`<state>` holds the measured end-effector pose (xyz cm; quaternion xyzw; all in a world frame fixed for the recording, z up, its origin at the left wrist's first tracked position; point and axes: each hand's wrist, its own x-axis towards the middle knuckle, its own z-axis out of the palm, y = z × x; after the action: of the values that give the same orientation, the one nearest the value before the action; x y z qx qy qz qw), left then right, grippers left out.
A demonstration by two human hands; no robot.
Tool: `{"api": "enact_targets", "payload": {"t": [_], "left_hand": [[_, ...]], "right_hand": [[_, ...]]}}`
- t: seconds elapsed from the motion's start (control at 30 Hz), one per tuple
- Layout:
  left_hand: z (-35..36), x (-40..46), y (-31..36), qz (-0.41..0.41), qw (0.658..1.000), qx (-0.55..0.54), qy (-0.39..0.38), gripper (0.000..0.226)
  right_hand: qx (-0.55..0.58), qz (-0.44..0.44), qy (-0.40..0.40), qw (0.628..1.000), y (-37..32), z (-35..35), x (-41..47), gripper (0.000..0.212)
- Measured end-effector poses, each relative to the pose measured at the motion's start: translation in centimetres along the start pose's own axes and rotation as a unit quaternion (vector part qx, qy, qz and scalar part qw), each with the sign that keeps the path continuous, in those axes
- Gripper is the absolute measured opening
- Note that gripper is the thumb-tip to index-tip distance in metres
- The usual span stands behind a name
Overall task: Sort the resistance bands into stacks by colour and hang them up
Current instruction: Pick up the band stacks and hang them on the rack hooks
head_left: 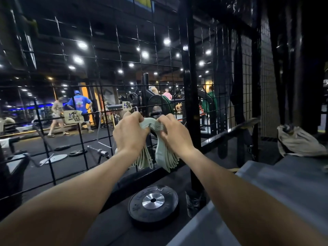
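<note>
Left hand (130, 134) & right hand (174, 133) both pinch the fold of a pale green band stack (153, 125) up against the wire grid (99, 107), nr its hook. Bands look light, floppy, rubbery; prob. best gripped at the fold so loops don't fan out.

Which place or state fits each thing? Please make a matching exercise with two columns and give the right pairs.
Things:
1. pale green bands
2. weight plate
3. beige cloth
4. paper label

Places or states:
A. lying flat on the dark surface below the hands
B. fixed on the wire grid at the left
C. held as a bundle by the left hand and the right hand
D. crumpled at the far right

Pairs: 1-C, 2-A, 3-D, 4-B
</note>
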<state>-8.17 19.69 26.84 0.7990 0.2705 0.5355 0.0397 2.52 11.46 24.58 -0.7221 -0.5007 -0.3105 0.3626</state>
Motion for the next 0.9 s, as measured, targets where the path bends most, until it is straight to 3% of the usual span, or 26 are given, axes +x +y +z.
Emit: {"api": "enact_targets", "payload": {"t": [0.27, 0.6, 0.77, 0.9], "left_hand": [[1.1, -3.2, -1.1, -0.145, 0.983, -0.105, 0.031, 0.020], [2.2, -4.1, -0.4, -0.201, 0.963, -0.177, 0.029, 0.020], [2.0, -5.0, -1.6, -0.144, 0.973, -0.169, -0.056, 0.040], [1.5, -6.3, -2.4, -0.160, 0.964, -0.172, -0.127, 0.064]], "right_hand": [[-0.030, -0.041, -0.045, 0.998, -1.2, 1.0, -0.4, 0.044], [0.000, 0.031, -0.010, 0.999, -1.4, 1.8, -0.6, 0.041], [0.001, 0.084, -0.063, 0.994, -1.1, 1.8, -1.8, 0.057], [0.002, 0.123, -0.088, 0.989, -1.6, 1.9, -2.7, 0.056]]}}
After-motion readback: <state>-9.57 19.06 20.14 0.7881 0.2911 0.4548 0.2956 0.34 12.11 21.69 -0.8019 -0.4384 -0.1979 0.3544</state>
